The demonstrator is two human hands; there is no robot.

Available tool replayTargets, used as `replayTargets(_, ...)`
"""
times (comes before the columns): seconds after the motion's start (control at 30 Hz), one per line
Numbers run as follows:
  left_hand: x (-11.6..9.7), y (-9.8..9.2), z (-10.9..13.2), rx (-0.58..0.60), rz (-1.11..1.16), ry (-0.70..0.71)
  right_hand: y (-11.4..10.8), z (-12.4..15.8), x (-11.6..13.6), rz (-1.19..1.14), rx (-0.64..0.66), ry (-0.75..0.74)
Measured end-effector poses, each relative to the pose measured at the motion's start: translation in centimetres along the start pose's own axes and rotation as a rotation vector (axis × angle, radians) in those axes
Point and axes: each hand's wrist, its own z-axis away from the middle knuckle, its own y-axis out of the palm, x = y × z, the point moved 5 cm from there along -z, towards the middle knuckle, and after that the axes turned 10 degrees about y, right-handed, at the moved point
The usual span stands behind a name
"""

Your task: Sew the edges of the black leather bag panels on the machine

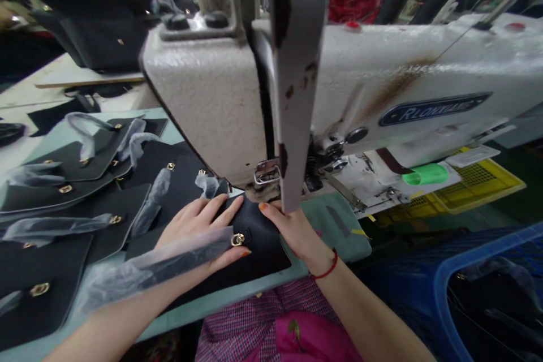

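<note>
A black leather bag panel (263,246) lies under the needle area of a grey-white sewing machine (203,96). My left hand (190,220) rests flat on the panel, fingers spread towards the presser foot (263,192) and thumb apart below. Across that hand and wrist runs a bag handle (169,264) wrapped in clear plastic, joined to the panel by a gold ring (237,239). At the panel's right edge, my right hand (299,235) has its thumb on top and its other fingers mostly hidden, holding the edge beside the machine's lever (297,124).
Several black panels (156,158) with plastic-wrapped handles cover the table on the left. A stack of black bags (114,28) stands behind. On the right are a blue basket (445,277), a yellow crate (483,184) and a green cylinder (425,175) on the machine.
</note>
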Motion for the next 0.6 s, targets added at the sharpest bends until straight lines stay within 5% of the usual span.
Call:
replayTargets(0.23,-0.8,1.2,1.0,-0.185,-0.013,-0.075,-0.7,1.0,1.5,0.185,0.083,-0.073)
replayTargets(0.43,-2.2,3.5,3.5,-0.389,0.18,-0.215,-1.1,2.9,-0.5,0.228,0.021,-0.149)
replayTargets(0.6,-2.5,3.6,3.8,-0.492,0.313,-0.158,-0.7,2.8,-1.5,0.224,-0.036,-0.16)
